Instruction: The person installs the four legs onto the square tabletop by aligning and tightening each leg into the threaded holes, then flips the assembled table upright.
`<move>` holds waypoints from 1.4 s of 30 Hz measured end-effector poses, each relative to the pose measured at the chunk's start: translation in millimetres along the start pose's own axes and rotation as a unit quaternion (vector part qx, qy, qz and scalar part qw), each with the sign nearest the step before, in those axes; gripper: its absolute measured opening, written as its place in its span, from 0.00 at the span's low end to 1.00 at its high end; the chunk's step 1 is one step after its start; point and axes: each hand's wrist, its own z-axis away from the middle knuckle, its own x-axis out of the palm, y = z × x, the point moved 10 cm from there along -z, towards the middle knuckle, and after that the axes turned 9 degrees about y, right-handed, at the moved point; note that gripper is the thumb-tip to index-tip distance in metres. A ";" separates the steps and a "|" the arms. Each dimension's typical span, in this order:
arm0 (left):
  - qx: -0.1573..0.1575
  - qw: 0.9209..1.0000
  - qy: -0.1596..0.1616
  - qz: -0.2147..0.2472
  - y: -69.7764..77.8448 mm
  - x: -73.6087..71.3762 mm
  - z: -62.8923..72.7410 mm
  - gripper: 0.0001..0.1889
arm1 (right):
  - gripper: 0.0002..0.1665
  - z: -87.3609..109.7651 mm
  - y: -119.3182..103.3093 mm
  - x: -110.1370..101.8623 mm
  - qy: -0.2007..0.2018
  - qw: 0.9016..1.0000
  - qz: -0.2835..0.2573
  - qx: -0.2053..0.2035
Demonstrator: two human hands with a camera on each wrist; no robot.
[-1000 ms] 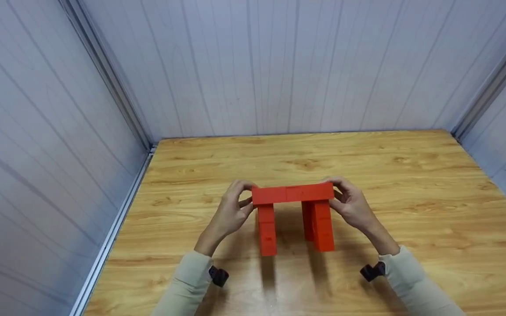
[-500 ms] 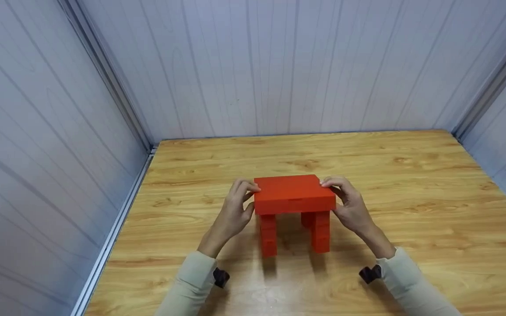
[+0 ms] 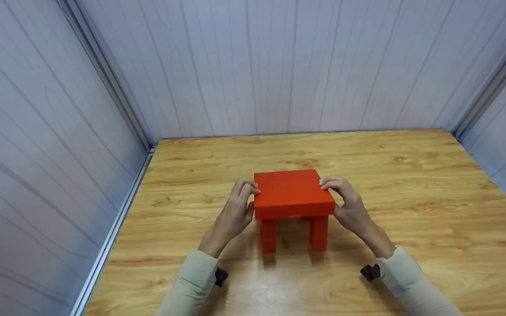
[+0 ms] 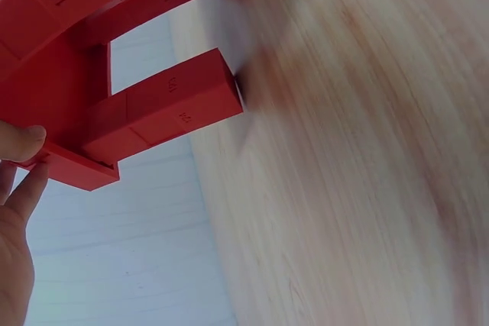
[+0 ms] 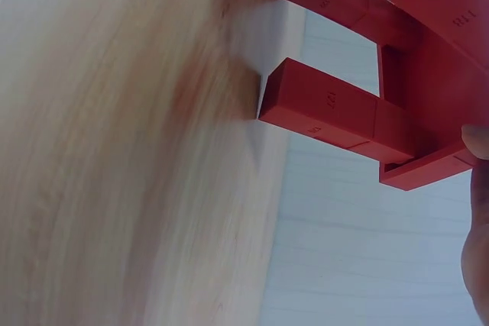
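Observation:
A small red table (image 3: 292, 188), square-topped with block-like legs, stands upright in the head view. My left hand (image 3: 236, 208) grips its left edge, fingers over the top and thumb below. The right hand (image 3: 350, 206) pinches the opposite edge in the same way. From the left wrist, the hollow underside and a leg (image 4: 164, 104) with printed numbers show. Another numbered leg (image 5: 336, 108) appears in the right wrist view. Dark patches lie close to the leg ends; I cannot tell whether the feet touch the wooden surface. The far legs are mostly hidden in the head view.
The wood-grain tabletop (image 3: 402, 175) spreads around the hands. A pale panel wall (image 3: 253, 66) rises behind it, and another panel (image 3: 37, 153) borders the left. Small black devices (image 3: 370, 272) sit at both wrists.
The red table has tilted its top toward the camera, going from an edge-on look to a visible top face. Both hands keep hold at its sides and have hardly shifted.

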 end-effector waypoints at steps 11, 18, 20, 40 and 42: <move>0.025 0.997 -0.013 -0.078 3.2 5.5 -0.1 0.17 | 0.25 17.4 24.2 -0.3 -0.023 0.997 0.072 -0.030; 0.029 0.996 -0.019 -0.076 3.6 7.5 0.6 0.16 | 0.27 19.2 24.6 3.3 -0.055 0.994 0.093 -0.023; 0.027 0.996 -0.023 -0.078 3.1 8.5 0.8 0.16 | 0.27 19.6 24.2 4.3 -0.063 0.992 0.103 -0.026; 0.083 0.985 -0.050 -0.146 5.9 14.7 6.6 0.15 | 0.26 30.0 15.4 11.6 -0.104 0.969 0.202 -0.096; 0.086 0.982 -0.055 -0.156 6.1 15.4 8.0 0.16 | 0.27 31.2 15.2 12.2 -0.106 0.966 0.213 -0.101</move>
